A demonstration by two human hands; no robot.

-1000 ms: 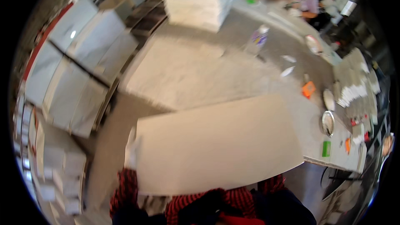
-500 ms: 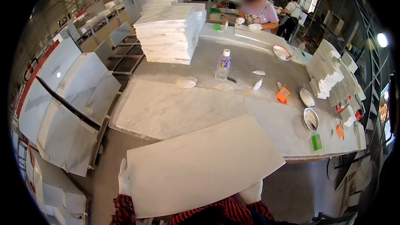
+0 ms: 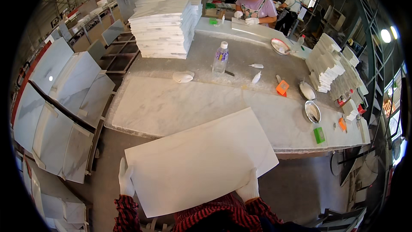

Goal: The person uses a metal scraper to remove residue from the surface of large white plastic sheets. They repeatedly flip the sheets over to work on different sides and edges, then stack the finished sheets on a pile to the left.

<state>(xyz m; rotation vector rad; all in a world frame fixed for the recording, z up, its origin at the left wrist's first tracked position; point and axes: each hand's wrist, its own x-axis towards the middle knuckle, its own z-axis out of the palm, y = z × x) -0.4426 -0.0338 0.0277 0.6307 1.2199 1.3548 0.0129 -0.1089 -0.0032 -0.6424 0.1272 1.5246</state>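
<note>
A large white stone slab is held in front of my body, tilted so that its right end sits higher. My left hand, in a white glove, grips its left edge. At its lower right edge is my gloved right hand, closed on the slab with some fingers hidden beneath it. The slab's far corner overlaps the front edge of the worktable. On that table lie a crumpled white cloth, a clear plastic bottle and small white squeeze bottles.
A tall stack of white slabs stands at the table's back left. Metal bowls, an orange box and a green box are at the right. More slabs lean on a rack to my left. A co-worker works across the table.
The slab has tilted and shifted slightly left in both hands. My right hand has moved up along its edge and shows more. The whole view has shifted a little.
</note>
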